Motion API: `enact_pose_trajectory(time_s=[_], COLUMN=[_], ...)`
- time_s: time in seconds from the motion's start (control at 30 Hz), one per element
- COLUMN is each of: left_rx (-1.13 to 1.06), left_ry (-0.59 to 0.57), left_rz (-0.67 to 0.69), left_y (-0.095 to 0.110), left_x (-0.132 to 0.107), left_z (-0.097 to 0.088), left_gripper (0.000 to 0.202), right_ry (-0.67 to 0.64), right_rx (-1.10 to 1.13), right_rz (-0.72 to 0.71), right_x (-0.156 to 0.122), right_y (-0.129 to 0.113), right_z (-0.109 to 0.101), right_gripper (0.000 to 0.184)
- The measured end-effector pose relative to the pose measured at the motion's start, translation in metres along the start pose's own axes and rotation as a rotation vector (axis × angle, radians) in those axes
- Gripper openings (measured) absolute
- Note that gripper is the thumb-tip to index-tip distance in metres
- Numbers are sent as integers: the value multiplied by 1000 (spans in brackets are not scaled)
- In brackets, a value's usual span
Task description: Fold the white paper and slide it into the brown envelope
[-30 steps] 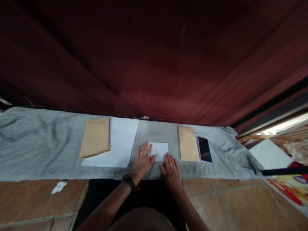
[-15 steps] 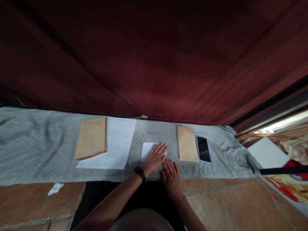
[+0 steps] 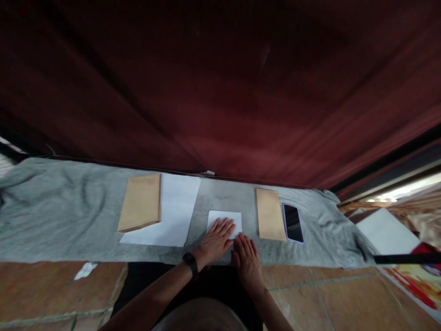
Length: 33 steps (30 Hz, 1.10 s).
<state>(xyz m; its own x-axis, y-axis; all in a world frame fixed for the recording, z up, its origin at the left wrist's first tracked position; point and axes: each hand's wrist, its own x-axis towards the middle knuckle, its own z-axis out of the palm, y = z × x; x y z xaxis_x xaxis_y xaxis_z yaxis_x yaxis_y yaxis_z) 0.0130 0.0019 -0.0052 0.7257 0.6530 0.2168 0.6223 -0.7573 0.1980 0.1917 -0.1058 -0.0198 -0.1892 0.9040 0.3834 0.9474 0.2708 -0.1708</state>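
A small white folded paper point(image 3: 214, 219) lies on the grey cloth in front of me. My left hand point(image 3: 216, 236), with a dark band on its wrist, rests flat across the paper, fingers stretched out. At the paper's lower right corner, my right hand point(image 3: 247, 262) lies with its fingers extended, tips at the edge. Left of them are large white sheets point(image 3: 177, 207), partly covered by a stack of brown envelopes point(image 3: 140, 202). To the right lies another brown envelope point(image 3: 270, 214).
A phone point(image 3: 293, 223) lies right of the single envelope. The grey cloth point(image 3: 69, 207) covers a narrow surface running up to a dark red hanging fabric point(image 3: 220, 101). Tiled floor point(image 3: 292, 294) shows below, with a white scrap point(image 3: 85, 271) on it. A white panel point(image 3: 387, 232) stands at far right.
My left hand has slid left and toward me across the paper, uncovering its upper right part. My right hand stays by the corner. The whole view has shifted slightly.
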Motion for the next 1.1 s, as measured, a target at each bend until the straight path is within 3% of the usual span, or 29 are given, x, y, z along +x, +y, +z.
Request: enact_pose_trajectory(time_s=[0.23,0.47,0.63,0.73,0.8,0.87,0.93,1.0,1.03,1.1], left_rx=[36,148,104,28,-95,-345,-740,-1173,-1353,-1551], left_ry=[29,-131,-133,64,272,402,345,156,80,73], left_rz=[-88,-73,-15,-36,-224,-489,-728,-884,-916,-904], left_y=[-17,-19,-16,-24,-33,-41,-44,-39,-34,-22], left_x=[-36,-27,-11,-4,-1,0,0,-1,-1,-2], left_z=[-6,-13,-48,-76,-88,-91,-85,-74,-68,-59], left_gripper=[45,52,45,50,54,62,66,61,58,52], right_ry=[-33,-42,-76,-34,63,173,250,287,298,288], right_rx=[-30,-7,85,322,582,883,1165,1375,1440,1510], right_rz=[-8,-85,-38,151,349,558,724,833,867,899], right_x=[20,52,74,93,108,120,127,130,128,123], right_y=[6,-7,-24,-27,-27,-28,-32,-39,-43,-50], right_z=[-2,5,11,3,-5,-12,-15,-13,-12,-9], right_gripper=[50,53,55,48,44,44,48,50,50,49])
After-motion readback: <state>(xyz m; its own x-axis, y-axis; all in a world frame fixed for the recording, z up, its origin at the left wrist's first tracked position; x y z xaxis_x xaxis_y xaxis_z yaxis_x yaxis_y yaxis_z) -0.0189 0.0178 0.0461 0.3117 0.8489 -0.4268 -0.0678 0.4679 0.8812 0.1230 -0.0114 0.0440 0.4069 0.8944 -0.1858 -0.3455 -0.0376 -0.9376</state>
